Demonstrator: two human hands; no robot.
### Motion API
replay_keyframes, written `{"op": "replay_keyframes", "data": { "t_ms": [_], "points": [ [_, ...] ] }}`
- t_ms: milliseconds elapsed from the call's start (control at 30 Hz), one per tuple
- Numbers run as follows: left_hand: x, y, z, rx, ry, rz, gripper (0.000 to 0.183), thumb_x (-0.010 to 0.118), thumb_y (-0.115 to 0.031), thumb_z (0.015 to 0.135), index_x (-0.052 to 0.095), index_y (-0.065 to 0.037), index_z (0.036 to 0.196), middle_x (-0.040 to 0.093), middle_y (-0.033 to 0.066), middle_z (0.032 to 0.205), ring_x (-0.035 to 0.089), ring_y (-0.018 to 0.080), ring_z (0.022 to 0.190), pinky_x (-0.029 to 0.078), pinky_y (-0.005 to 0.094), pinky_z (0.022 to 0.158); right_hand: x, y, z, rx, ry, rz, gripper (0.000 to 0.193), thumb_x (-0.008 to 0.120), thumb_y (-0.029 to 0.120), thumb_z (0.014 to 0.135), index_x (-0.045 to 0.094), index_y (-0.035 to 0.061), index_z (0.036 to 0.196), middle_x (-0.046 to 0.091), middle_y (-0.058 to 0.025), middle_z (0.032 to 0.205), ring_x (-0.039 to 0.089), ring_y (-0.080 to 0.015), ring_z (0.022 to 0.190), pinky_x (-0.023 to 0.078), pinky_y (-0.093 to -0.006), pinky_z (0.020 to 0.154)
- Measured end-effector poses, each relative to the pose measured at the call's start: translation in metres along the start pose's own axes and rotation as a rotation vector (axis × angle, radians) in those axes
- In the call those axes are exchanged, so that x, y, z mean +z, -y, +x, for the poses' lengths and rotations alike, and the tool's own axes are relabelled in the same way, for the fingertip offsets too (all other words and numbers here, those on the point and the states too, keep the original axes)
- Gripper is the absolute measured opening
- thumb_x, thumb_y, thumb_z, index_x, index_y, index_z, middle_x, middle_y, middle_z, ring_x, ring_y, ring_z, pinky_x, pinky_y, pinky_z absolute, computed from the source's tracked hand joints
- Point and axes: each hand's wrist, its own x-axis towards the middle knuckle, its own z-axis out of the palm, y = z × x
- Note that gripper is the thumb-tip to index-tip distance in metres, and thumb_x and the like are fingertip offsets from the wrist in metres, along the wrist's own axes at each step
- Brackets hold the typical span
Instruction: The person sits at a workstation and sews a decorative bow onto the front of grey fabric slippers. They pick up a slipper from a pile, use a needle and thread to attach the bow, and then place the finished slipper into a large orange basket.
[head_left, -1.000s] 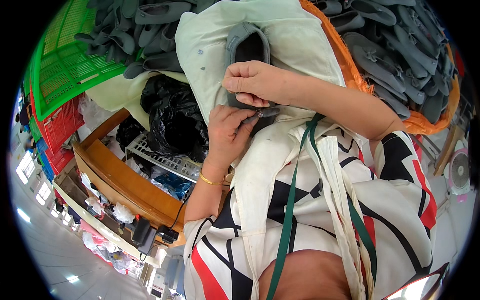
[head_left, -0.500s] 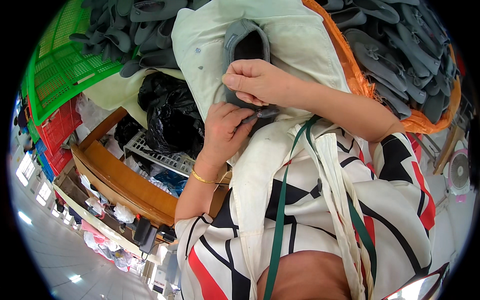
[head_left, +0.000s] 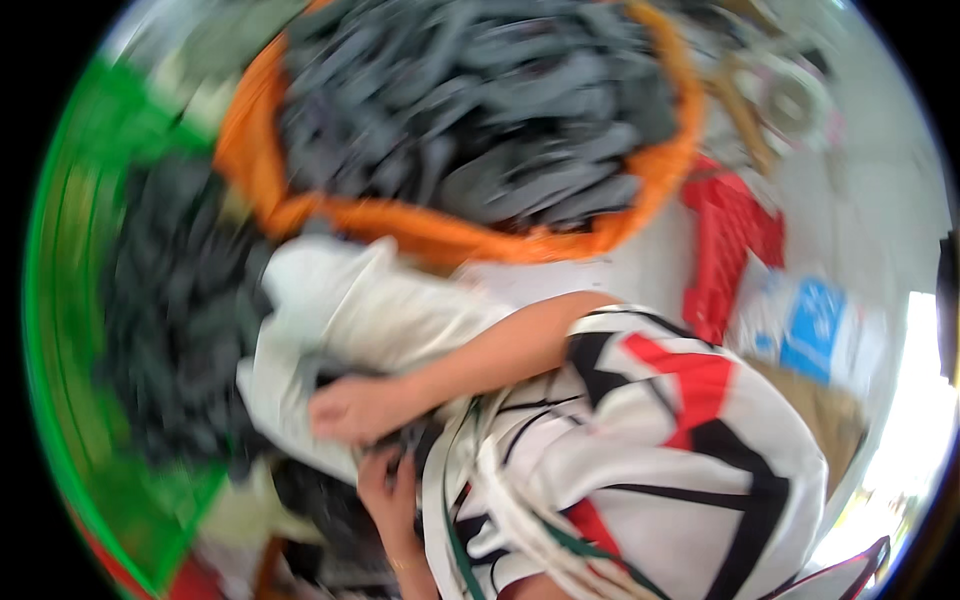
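Motion blurs the view. A grey shoe (head_left: 325, 368) lies on the white cloth (head_left: 400, 315) over my lap, mostly hidden behind my right hand. My right hand (head_left: 358, 408) is closed in a pinch above the shoe; whatever is between its fingertips is too small and smeared to make out. Just nearer to me, my left hand (head_left: 388, 485) has its fingers bent round a dark grey part at the shoe's near end. The hands are close together but apart. A gold bracelet (head_left: 403, 564) circles my left wrist.
A large orange sack (head_left: 430, 228) full of grey shoes (head_left: 480, 110) stands ahead. To the left, a green basket (head_left: 60, 330) stands by more piled grey shoes (head_left: 180, 320). A red bag (head_left: 715, 250), a white-and-blue package (head_left: 815, 325) and a fan (head_left: 790, 105) are on the right.
My view has swung right, so the orange sack now lies ahead and my hands sit further left and lower. My right hand has shifted slightly away from the left.
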Motion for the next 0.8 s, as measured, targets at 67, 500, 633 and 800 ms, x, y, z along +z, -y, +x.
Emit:
{"op": "replay_keyframes", "data": {
  "t_ms": [67,500,633,800],
  "points": [
    [0.006,-0.012,0.008,-0.059,-0.036,-0.090,0.024,0.072,-0.013,0.082,0.065,0.003,0.100,0.061,0.0106,0.085,0.050,0.0186,0.069,0.043,0.0294,0.064,-0.012,-0.003,0.005,0.006,-0.012,0.088,0.024,0.056,0.025,0.097,0.054,0.0050,0.082,0.058,-0.0038,0.061,0.054,-0.0123,0.051,0.045,-0.0301,0.047],
    [0.012,-0.003,0.037,-0.124,0.112,-0.018,0.024,0.076,-0.013,0.084,0.061,0.002,0.095,0.060,0.0052,0.088,0.052,0.0148,0.079,0.046,0.0280,0.074,-0.130,0.020,-0.075,0.018,-0.383,-0.025,0.025,0.058,0.029,0.097,0.058,0.0063,0.108,0.063,-0.0059,0.096,0.069,-0.0163,0.073,0.055,-0.0301,0.058],
    [0.019,0.004,0.040,-0.108,0.066,0.024,0.021,0.074,-0.011,0.084,0.058,0.002,0.090,0.058,0.0052,0.082,0.050,0.0148,0.077,0.044,0.0275,0.073,-0.262,0.017,-0.179,-0.137,-0.917,0.170,0.025,0.066,0.028,0.094,0.061,0.0087,0.108,0.068,-0.0076,0.099,0.068,-0.0194,0.075,0.056,-0.0297,0.058],
    [0.027,-0.006,0.042,-0.117,0.033,0.090,0.017,0.071,-0.010,0.088,0.057,-0.001,0.088,0.052,-0.0006,0.075,0.043,0.0077,0.067,0.038,0.0235,0.060,-0.427,-0.001,-0.388,-0.545,-1.601,0.717,0.010,0.064,0.010,0.083,0.062,0.0060,0.074,0.061,-0.0090,0.065,0.056,-0.0184,0.052,0.044,-0.0313,0.045]
  ]
}}
